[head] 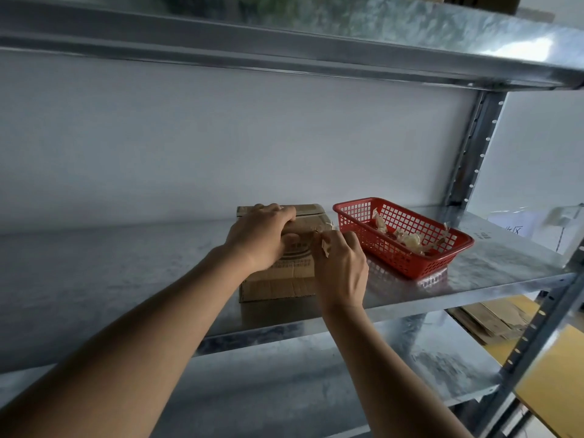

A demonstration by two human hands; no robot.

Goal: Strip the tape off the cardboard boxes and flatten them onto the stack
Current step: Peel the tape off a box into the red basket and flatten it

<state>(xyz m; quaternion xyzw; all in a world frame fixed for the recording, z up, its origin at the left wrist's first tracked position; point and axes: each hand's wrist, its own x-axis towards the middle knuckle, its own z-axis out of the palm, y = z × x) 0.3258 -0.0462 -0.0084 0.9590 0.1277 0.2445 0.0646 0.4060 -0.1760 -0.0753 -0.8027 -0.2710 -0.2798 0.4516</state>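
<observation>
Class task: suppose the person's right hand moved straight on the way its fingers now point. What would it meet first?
The right hand, pinching a strip of tape, points up-left at the cardboard box, so it would probably meet the box's upper front edge first; it already looks almost in contact.

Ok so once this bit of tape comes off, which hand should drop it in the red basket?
The right hand. It already pinches the tape and sits beside the red basket, while the left hand grips the cardboard box.

Red plastic basket (407, 240) right on the metal shelf (126, 273), white wall (221, 137) behind, yellow board (556, 384) lower right
</observation>
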